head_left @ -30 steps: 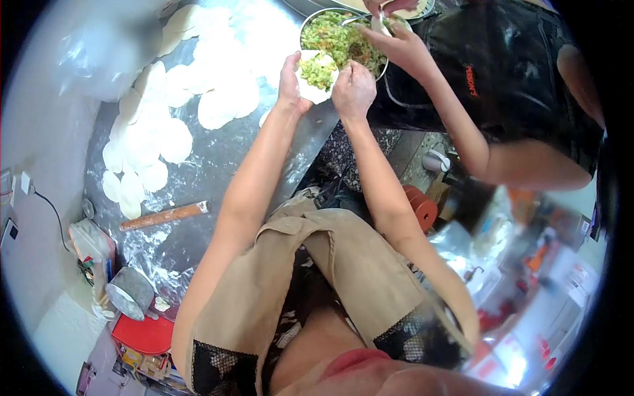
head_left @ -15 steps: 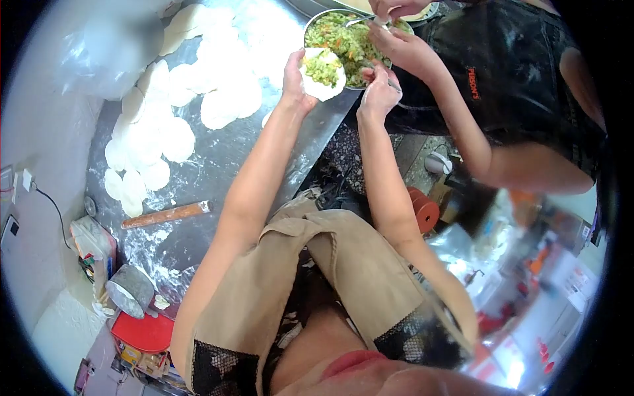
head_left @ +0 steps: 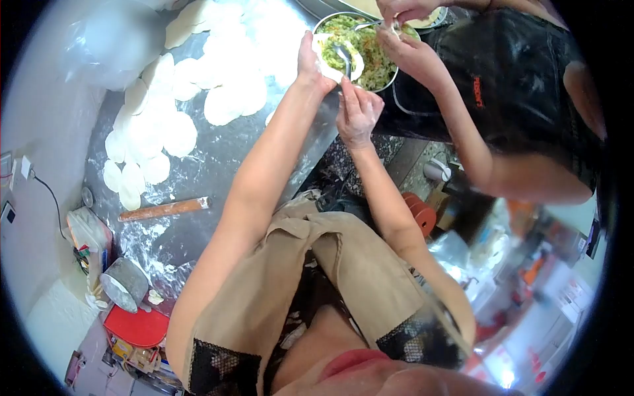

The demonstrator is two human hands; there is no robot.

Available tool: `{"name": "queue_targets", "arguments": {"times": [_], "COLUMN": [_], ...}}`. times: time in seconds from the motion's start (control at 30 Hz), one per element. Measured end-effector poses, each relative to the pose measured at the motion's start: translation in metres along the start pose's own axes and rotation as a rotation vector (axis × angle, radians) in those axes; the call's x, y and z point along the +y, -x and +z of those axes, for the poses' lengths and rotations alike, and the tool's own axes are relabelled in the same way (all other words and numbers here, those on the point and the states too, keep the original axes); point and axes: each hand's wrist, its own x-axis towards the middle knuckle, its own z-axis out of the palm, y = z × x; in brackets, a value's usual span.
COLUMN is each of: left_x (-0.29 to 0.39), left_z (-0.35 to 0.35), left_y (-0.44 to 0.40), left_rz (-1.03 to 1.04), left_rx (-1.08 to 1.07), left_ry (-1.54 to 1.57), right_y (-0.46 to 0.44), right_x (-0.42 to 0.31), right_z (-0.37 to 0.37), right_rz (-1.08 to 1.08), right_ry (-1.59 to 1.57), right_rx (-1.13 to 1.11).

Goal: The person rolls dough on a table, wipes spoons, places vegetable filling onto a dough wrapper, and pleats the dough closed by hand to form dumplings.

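My left hand cups a round, thin dough wrapper with green chopped filling heaped on it. Gripped in my right hand is a metal spoon, its bowl touching the filling on the wrapper. Just behind both hands is a round metal basin full of green vegetable mix with orange bits. At that basin a co-worker's hand and their other hand pinch something pale, and a second spoon lies near them.
Many floured dough rounds overlap on the metal table. A wooden rolling pin lies left of my forearm. Along the wall are a metal can and a plastic bag. A co-worker in a black apron stands at right.
My right hand has moved left from the basin, bringing the spoon onto the filling in the wrapper. My left hand has shifted slightly right and up, over the basin's edge.
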Motion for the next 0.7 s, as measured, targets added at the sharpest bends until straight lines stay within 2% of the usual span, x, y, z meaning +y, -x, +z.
{"name": "queue_targets", "arguments": {"times": [0.07,0.23,0.37,0.43,0.5,0.57,0.7], "left_x": [0.002,0.007,0.010,0.010,0.011,0.014,0.017], "left_z": [-0.002,0.000,-0.002,-0.003,-0.003,-0.003,-0.001], "left_y": [0.001,0.005,0.008,0.009,0.009,0.009,0.014], "left_rz": [-0.015,-0.051,-0.057,-0.065,-0.077,-0.077,-0.096], "left_rx": [-0.039,-0.061,-0.039,-0.032,-0.040,-0.048,-0.031], "left_ry": [-0.001,-0.027,-0.025,-0.033,-0.019,0.001,-0.022], "right_y": [-0.005,-0.007,-0.010,-0.015,-0.013,-0.008,-0.009], "right_x": [0.003,0.004,-0.001,0.002,0.001,-0.005,-0.007], "right_z": [-0.003,-0.005,-0.008,-0.004,-0.004,-0.010,-0.013], "right_rz": [-0.033,-0.060,-0.004,0.097,0.091,-0.026,0.021], "right_ry": [0.073,0.018,0.011,0.022,0.008,0.009,0.031], "right_rx": [0.039,-0.013,-0.017,0.027,0.020,-0.019,-0.029]}}
